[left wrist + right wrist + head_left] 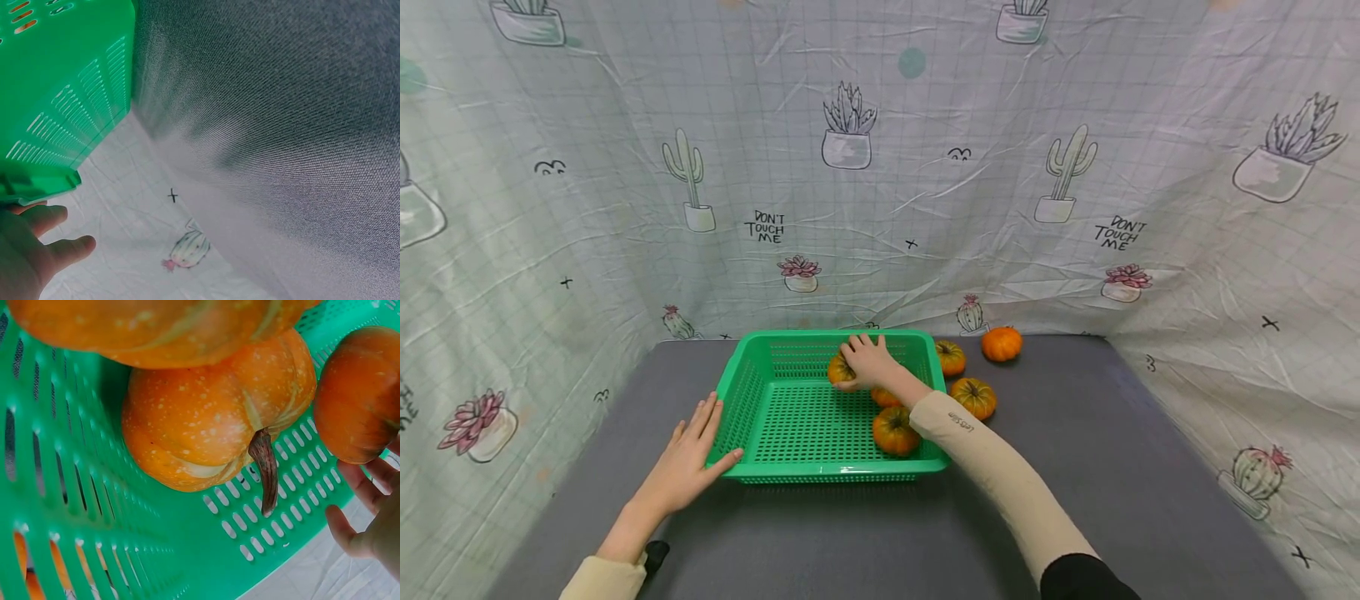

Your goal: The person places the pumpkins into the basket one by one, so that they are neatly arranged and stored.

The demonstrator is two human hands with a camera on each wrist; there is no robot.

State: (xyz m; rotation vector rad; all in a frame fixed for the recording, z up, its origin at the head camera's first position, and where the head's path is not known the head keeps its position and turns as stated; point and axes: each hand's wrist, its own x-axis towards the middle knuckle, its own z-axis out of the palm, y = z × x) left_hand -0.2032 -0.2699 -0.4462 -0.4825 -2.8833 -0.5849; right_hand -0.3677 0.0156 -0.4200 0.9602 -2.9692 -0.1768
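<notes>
A green plastic basket [850, 477] with slotted walls holds several small orange pumpkins. My right hand [870, 363] reaches in near its back wall and grips a pumpkin [838, 371], fingers over the top and thumb on the near side. The right wrist view shows this pumpkin [359, 394] at the fingertips, beside another pumpkin [206, 425] with a brown stem. Along the basket's right side lie a pumpkin [895, 432] in front and one partly hidden under my right wrist. My left hand [688, 458] rests on the basket's left rim with straight, spread fingers.
Outside the basket on the right, a pumpkin [951, 358] and another pumpkin [973, 398] lie near its wall. A brighter orange pumpkin [1002, 343] sits at the back edge of the grey table [820, 542]. A printed cloth [910, 192] hangs behind and at both sides.
</notes>
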